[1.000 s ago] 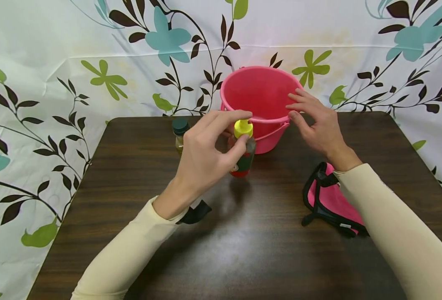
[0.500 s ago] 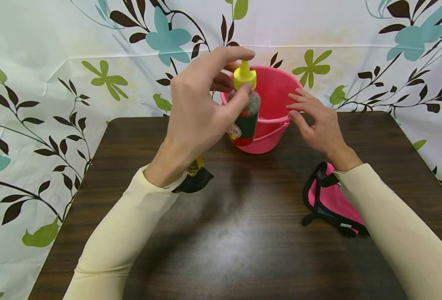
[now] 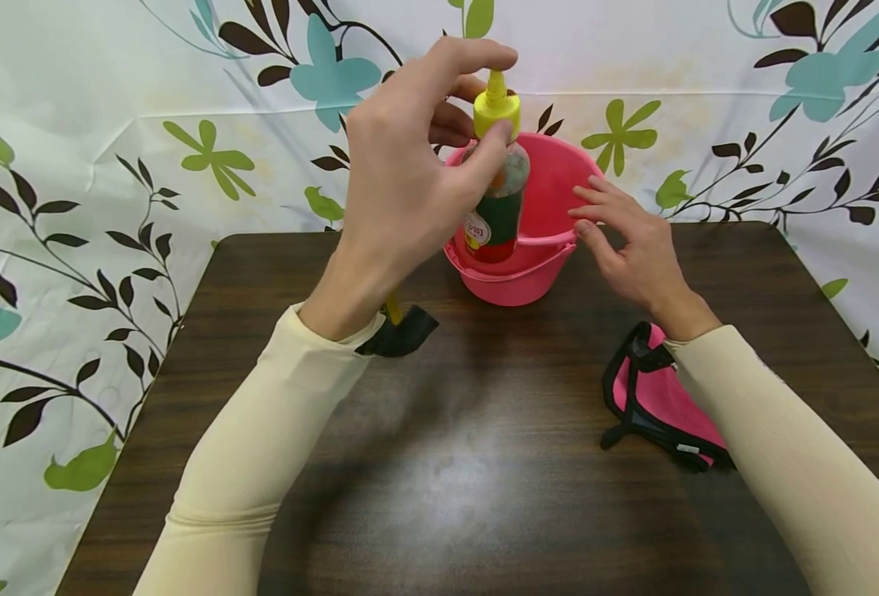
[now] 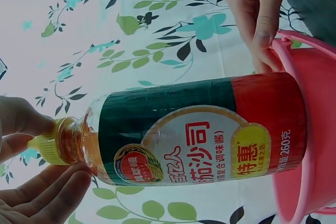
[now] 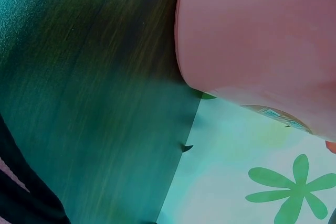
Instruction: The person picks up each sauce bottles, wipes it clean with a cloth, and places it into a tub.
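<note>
Nearest you, the pink bag point(image 3: 669, 393) is lying on the worktop point(image 3: 447, 463). Your left hand point(image 3: 415, 165) is pinching the bottle point(image 3: 501, 215) by its yellow cap point(image 3: 497, 114), now raising it higher at the pink bucket's point(image 3: 514, 290) near side, so that hand is bearing its weight. Your right hand point(image 3: 633, 244), fingers loosely spread, is resting at the rim.

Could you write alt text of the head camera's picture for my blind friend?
A person's left hand holds a yellow-capped bottle by its top, in the air close to a pink bucket. The right hand is at the bucket's rim. A pink item edged in black lies on the dark table.
</note>
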The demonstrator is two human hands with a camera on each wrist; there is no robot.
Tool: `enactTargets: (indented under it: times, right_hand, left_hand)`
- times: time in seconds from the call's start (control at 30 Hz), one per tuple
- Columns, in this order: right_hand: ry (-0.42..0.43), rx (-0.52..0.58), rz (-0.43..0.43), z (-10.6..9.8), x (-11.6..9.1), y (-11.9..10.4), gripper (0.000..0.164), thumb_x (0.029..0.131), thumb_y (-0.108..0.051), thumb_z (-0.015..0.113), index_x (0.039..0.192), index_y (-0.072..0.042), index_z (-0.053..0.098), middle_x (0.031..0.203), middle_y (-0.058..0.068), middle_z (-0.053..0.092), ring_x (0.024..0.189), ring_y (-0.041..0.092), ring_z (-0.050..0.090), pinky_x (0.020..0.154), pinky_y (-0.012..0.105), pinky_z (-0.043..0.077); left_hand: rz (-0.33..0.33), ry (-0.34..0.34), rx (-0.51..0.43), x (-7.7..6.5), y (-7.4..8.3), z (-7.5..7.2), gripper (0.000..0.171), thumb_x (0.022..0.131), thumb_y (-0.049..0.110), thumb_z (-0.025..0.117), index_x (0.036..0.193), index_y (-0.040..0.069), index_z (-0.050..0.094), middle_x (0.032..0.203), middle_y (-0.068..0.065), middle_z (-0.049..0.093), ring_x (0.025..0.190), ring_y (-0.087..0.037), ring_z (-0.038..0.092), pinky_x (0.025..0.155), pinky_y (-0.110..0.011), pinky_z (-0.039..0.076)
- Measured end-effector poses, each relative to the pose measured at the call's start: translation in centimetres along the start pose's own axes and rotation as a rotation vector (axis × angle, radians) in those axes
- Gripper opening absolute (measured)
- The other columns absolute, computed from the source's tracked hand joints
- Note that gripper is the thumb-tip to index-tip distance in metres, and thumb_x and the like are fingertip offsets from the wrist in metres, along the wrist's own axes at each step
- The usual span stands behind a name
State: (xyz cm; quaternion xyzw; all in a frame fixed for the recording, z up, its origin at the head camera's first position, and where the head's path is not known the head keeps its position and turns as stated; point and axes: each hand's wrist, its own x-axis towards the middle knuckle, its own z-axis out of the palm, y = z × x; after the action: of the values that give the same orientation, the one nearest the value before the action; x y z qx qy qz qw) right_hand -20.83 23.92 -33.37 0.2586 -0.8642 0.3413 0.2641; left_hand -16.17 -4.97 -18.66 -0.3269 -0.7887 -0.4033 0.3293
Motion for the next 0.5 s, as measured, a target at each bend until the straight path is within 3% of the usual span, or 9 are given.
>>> enactTargets:
  times: [0.27, 0.5]
  right_hand:
    - [0.008, -0.011, 0.0, 0.0, -0.2, 0.1, 0.033, 0.097, -0.015, 0.073, 0.13, -0.009, 0.076, 0.147, 0.008, 0.068, 0.152, 0.021, 0.051, 0.122, 0.037, 0.044]
    - [0.004, -0.006, -0.005, 0.0, 0.0, 0.0, 0.033, 0.097, -0.014, 0.074, 0.129, -0.009, 0.076, 0.147, 0.008, 0.068, 0.152, 0.022, 0.05, 0.123, 0.043, 0.044]
  left_hand:
    - [0.011, 0.013, -0.033, 0.8, -0.1, 1.1, 0.04, 0.1, 0.023, 0.07, 0.135, 0.003, 0.068, 0.124, -0.015, 0.074, 0.101, -0.018, 0.077, 0.096, -0.018, 0.057]
    - [-0.023, 0.009, -0.006, 1.4, -0.4, 1.8, 0.039, 0.1, 0.022, 0.069, 0.135, 0.005, 0.068, 0.126, -0.014, 0.073, 0.102, -0.018, 0.076, 0.095, -0.017, 0.057]
